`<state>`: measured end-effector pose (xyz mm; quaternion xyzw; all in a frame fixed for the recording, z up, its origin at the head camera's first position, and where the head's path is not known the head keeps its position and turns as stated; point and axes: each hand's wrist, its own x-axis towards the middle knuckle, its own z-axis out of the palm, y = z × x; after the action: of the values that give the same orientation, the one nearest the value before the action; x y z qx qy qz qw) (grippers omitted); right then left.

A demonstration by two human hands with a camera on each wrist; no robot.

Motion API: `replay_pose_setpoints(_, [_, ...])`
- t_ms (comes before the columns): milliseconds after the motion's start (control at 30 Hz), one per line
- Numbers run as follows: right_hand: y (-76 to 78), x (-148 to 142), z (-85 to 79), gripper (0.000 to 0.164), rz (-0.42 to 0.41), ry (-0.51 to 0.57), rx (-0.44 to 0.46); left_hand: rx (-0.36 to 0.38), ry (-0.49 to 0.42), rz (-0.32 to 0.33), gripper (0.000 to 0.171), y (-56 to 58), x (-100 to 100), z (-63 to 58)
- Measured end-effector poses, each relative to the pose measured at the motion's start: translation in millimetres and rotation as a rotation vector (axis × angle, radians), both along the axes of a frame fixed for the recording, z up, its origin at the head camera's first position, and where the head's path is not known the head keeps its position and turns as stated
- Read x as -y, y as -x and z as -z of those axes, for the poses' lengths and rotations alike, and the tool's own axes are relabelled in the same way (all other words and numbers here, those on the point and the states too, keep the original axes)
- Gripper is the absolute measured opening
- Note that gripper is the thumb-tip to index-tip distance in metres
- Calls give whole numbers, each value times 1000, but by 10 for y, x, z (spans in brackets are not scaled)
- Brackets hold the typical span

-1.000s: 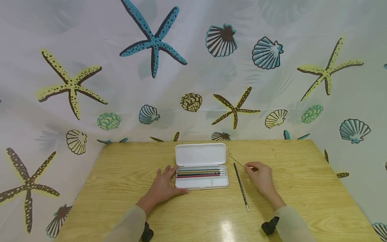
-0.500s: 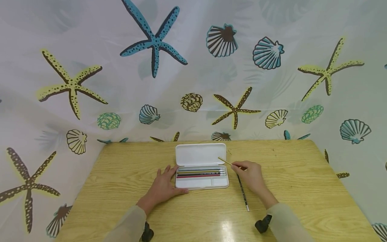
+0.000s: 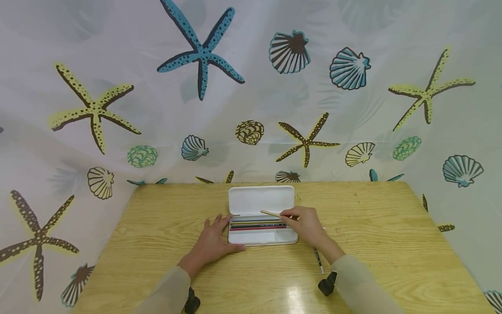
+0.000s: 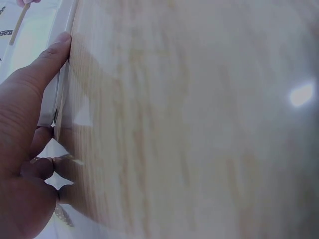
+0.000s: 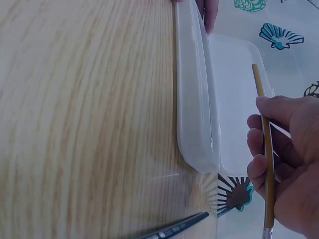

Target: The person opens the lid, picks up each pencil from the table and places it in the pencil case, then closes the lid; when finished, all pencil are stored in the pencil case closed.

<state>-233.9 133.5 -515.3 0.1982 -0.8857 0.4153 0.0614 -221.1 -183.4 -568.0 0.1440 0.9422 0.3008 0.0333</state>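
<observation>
A white pencil case (image 3: 251, 237) lies on the table with its lid (image 3: 260, 199) raised at the back. Several pencils (image 3: 256, 226), among them red, black and golden ones, lie side by side in its rear compartment. My left hand (image 3: 211, 240) holds the case's left end, thumb along the front edge and index finger at the back left corner. In my right hand (image 3: 310, 226), a golden pencil (image 5: 269, 164) is pinched between thumb and fingers. This pencil hangs over the right part of the case, tilted, its far end pointing left in front of the lid.
On the wooden table (image 3: 164, 209), a black pencil (image 3: 319, 260) lies right of the case, partly hidden under my right forearm. Behind the table hangs a cloth (image 3: 251, 96) printed with starfish and shells.
My right hand has moved left with the golden pencil, from the table right of the case to above the case. My left hand has stayed at the case's left end.
</observation>
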Motion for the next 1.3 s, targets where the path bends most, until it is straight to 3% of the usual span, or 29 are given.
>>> replay_pose_setpoints(200, [35, 162, -16, 13, -73, -21, -10, 4, -3, -2, 108, 7, -1, 9])
replay_pose_setpoints(667, [113, 517, 23, 16, -154, -62, 31, 13, 0, -5, 109, 7, -10, -20])
replay_pose_setpoints(1300, [195, 748, 166, 14, -136, -130, 44, 5, -18, 9, 110, -6, 8, -10])
